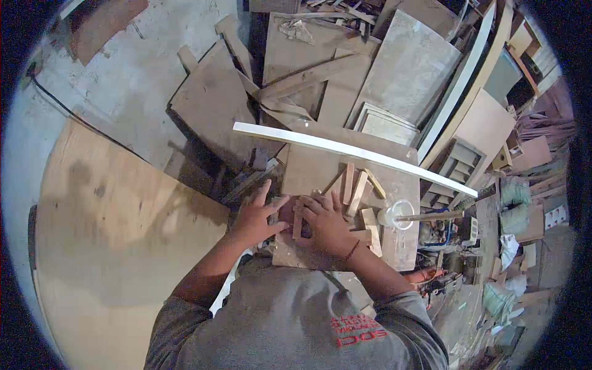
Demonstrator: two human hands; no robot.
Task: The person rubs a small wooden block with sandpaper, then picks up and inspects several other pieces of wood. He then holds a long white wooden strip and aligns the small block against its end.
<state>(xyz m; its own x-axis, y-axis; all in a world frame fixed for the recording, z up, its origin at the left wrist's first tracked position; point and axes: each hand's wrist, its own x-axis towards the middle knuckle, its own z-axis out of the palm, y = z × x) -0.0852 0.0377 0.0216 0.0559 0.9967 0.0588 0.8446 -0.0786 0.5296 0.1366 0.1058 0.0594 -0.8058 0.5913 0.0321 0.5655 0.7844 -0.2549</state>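
My left hand is at the near left edge of a small brown worktable, its fingers spread and holding nothing that I can see. Beside it, my right hand bends over a short wooden strip, with fingers against it. Part of that strip is hidden under the hand. Just beyond the right hand lie several loose wooden sticks. To its right stands a clear round container with pale contents, and a wooden stick lies across its rim.
A long white strip crosses the table's far side. A large plywood sheet is on the left. Boards lean beyond the table. Tools with an orange part and a slotted wooden tray are at the right.
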